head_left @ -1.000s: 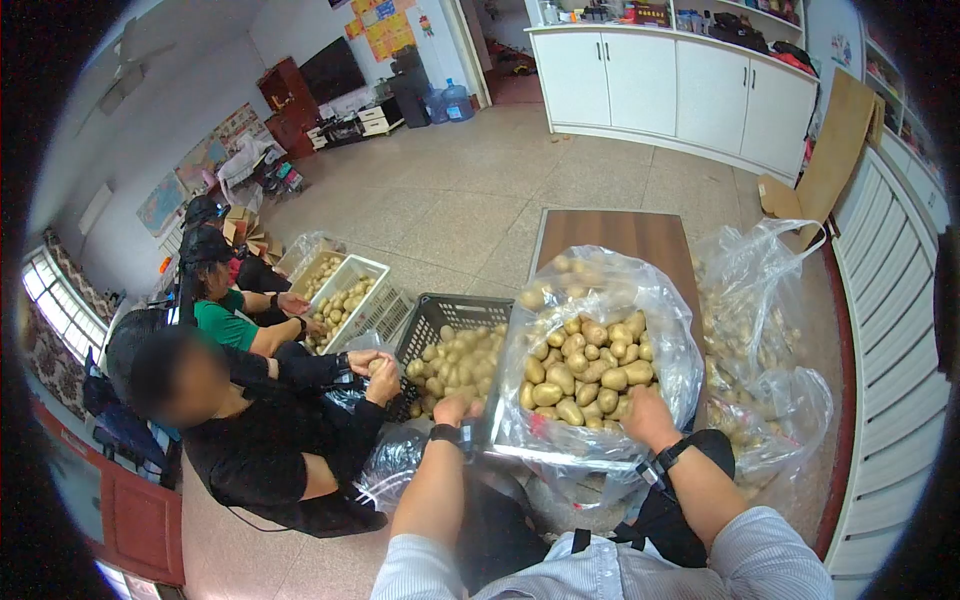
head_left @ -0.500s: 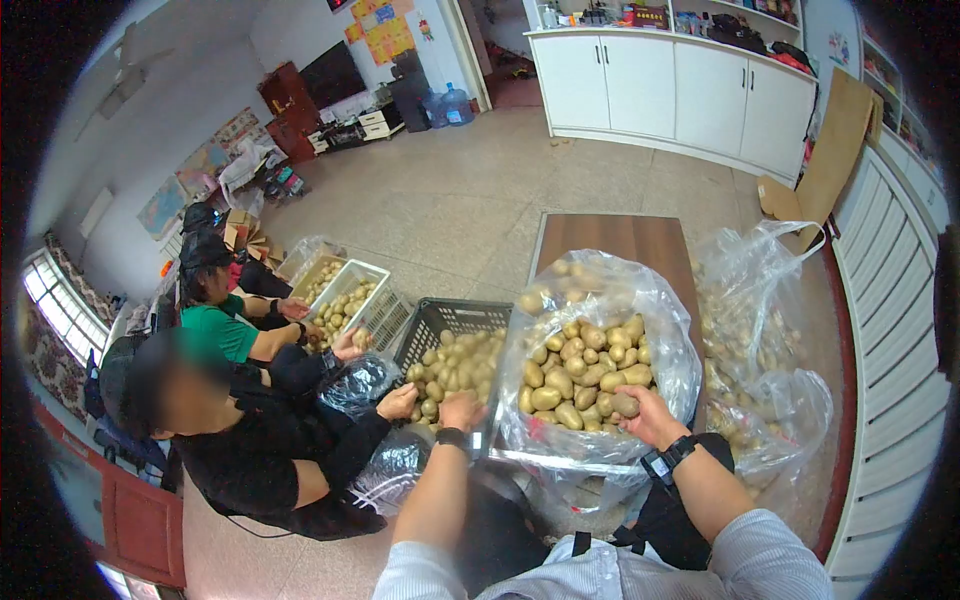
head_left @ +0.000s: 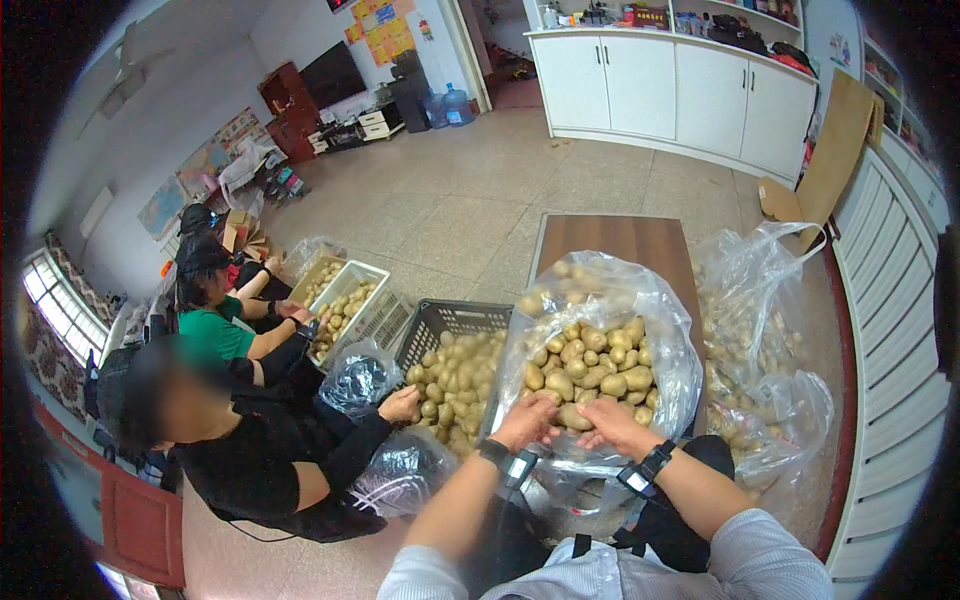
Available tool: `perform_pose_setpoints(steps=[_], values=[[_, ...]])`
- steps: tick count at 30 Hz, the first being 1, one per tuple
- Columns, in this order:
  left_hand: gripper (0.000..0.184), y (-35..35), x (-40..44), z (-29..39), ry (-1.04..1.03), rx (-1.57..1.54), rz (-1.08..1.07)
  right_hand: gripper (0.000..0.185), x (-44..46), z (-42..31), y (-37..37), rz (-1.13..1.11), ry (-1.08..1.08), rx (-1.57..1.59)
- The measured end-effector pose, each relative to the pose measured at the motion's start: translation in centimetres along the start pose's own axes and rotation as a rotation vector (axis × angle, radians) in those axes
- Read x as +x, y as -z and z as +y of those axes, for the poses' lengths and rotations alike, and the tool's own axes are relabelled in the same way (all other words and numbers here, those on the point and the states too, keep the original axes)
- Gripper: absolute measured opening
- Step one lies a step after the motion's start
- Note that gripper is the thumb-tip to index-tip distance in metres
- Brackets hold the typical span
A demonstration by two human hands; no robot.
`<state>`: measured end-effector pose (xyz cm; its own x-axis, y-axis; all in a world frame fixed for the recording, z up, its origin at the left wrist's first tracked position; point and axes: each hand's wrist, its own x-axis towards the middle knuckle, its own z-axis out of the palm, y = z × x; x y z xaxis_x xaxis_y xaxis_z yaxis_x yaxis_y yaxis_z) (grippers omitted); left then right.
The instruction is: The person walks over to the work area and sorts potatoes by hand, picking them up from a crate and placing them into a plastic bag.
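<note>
The tan oval potato (head_left: 572,417) is probably firm, light, best cupped mid-body; whether the curled left hand (head_left: 523,423) or right hand (head_left: 621,429) grips it is unclear.

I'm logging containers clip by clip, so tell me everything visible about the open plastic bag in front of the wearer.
The bag is clear, crinkled, thin-looking plastic, its wide mouth open upward and its sides slumped outward. Brownish-yellow potatoes fill it, some showing blurrily through the far side. It appears to rest on the brown wood-look top, right of the dark crate. The left hand and right hand are at its near edge; its base is hidden.
</note>
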<state>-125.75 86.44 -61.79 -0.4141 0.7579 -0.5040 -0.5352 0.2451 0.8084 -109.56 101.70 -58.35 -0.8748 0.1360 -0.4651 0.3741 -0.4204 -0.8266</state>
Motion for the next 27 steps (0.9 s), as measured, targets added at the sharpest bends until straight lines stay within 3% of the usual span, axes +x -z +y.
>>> perform_pose_setpoints(steps=[2,3,7,10,12,16,21,27], values=[[0.046,-0.2,0.3,-0.3,0.12,0.021,-0.106,0.04,0.3,0.3,-0.6,0.005,0.029,-0.151],[0.046,-0.6,-0.2,0.1,0.119,0.021,-0.105,0.044,0.5,0.3,-0.9,0.01,0.06,-0.303],[0.038,-1.2,-1.3,0.7,0.161,-0.089,-0.205,0.048,1.4,0.9,-1.7,0.033,0.163,-0.412],[0.035,0.1,-0.2,0.1,0.138,-0.123,-0.236,0.048,2.6,1.4,-1.7,0.123,0.355,-0.564],[0.035,0.3,-0.4,0.2,0.115,-0.135,-0.262,0.044,1.6,0.3,-2.2,0.183,0.269,-0.54],[0.034,-0.6,-1.9,1.9,0.054,-0.141,-0.084,0.038,2.9,1.6,-0.3,0.274,0.519,-0.693],[0.028,1.1,-0.9,1.7,-0.1,-0.262,0.085,0.03,1.9,1.7,1.1,0.569,0.7,-1.329],[0.028,3.6,0.0,1.5,-0.23,-0.359,0.183,0.039,1.2,2.1,1.1,0.584,0.643,-1.479]])
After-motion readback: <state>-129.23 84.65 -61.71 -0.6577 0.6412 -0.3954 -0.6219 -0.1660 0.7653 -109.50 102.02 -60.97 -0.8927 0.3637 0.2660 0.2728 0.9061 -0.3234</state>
